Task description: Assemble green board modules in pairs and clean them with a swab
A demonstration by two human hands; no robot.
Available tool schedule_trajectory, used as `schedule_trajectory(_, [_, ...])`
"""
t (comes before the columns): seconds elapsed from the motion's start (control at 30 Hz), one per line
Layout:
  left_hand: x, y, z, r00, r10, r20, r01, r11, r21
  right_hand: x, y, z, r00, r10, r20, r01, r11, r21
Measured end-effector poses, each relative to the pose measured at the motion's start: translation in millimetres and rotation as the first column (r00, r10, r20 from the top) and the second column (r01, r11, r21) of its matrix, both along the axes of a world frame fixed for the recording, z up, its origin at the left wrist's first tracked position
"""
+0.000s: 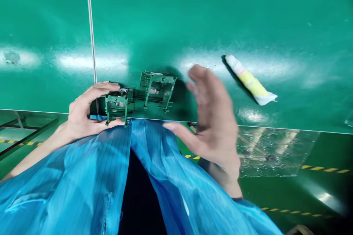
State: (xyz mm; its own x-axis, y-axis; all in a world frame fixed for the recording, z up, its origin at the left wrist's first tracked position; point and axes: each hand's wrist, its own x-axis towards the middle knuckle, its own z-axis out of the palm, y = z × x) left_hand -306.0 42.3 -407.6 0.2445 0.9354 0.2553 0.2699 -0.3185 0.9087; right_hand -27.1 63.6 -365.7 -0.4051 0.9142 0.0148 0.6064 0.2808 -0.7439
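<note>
Near the table's front edge, my left hand point(85, 112) grips a small green plastic frame point(117, 102) with metal parts inside, fingers on its far side and thumb on its near side. A second green frame point(157, 90) of the same kind stands on the table just to the right, untouched. My right hand point(212, 114) is to the right of that second frame, somewhat blurred. Its thumb and fingers are spread apart with nothing between them.
A white and yellow wrapped roll point(249, 82) lies on the green table point(179, 14) at the right. Below the table edge is a clear plastic tray point(273, 150). A pale strip point(91, 25) crosses the table at the left. Yellow-black tape marks the floor.
</note>
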Motion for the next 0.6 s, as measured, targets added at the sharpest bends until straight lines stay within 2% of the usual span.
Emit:
schedule_trajectory(0.07, [0, 1, -0.5, 1.000, 0.005, 0.005, -0.005, 1.000, 0.028, -13, 3, 2.8, 0.996, 0.083, -0.044, -0.085, 0.995, -0.054])
schedule_trajectory(0.2, [-1, 2, 0.1, 1.000, -0.015, 0.009, 0.015, 1.000, 0.009, -21, 7, 5.4, 0.995, 0.081, 0.063, -0.084, 0.996, 0.040])
schedule_trajectory(0.27, [0, 2, 1.3, 0.999, -0.017, 0.036, 0.018, 1.000, -0.010, -19, 4, 6.6, 0.994, 0.081, 0.079, -0.084, 0.996, 0.032])
schedule_trajectory(0.4, [3, 4, 5.9, 0.996, 0.000, 0.088, 0.004, 0.999, -0.049, -18, -6, 9.6, 0.999, 0.041, -0.006, -0.041, 0.999, -0.033])
schedule_trajectory(0.6, [7, 2, 20.7, 0.998, 0.042, -0.052, -0.050, 0.986, -0.160, -21, -13, 17.1, 1.000, 0.026, -0.011, -0.026, 0.999, -0.041])
